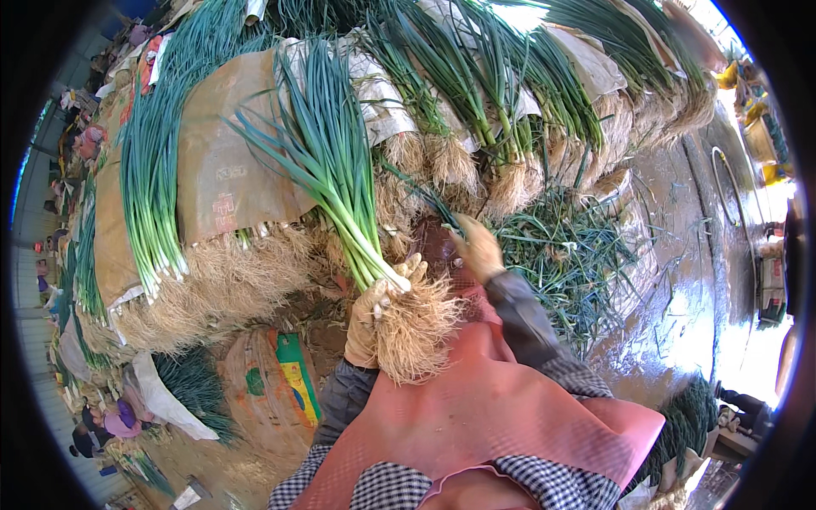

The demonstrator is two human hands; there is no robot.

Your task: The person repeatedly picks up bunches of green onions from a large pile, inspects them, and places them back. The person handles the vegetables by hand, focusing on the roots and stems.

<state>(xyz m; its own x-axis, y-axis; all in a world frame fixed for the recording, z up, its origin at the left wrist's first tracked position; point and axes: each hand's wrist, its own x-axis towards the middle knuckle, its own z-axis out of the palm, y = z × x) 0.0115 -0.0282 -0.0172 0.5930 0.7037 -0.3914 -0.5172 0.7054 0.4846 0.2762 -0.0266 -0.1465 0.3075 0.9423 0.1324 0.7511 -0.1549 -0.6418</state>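
A bundle of green onions (344,210) with long green leaves is gripped near its white bases by my gloved left hand (370,319). Its shaggy roots (414,338) hang over a pink apron (484,408). Right of the bundle, my gloved right hand (478,247) has dark green leaves (437,207) pinched at its fingers, somewhat blurred. Just past that hand lies a heap of loose green leaves (567,255). Ahead, more rooted onions (510,178) lie in a row.
Trimmed-looking onions (153,210) lie on a brown sack (236,146) at left, over a thick fringe of roots. A printed sack (274,382) is on the ground at lower left. Wet floor (676,268) extends at right. Other people (118,417) are at the far left.
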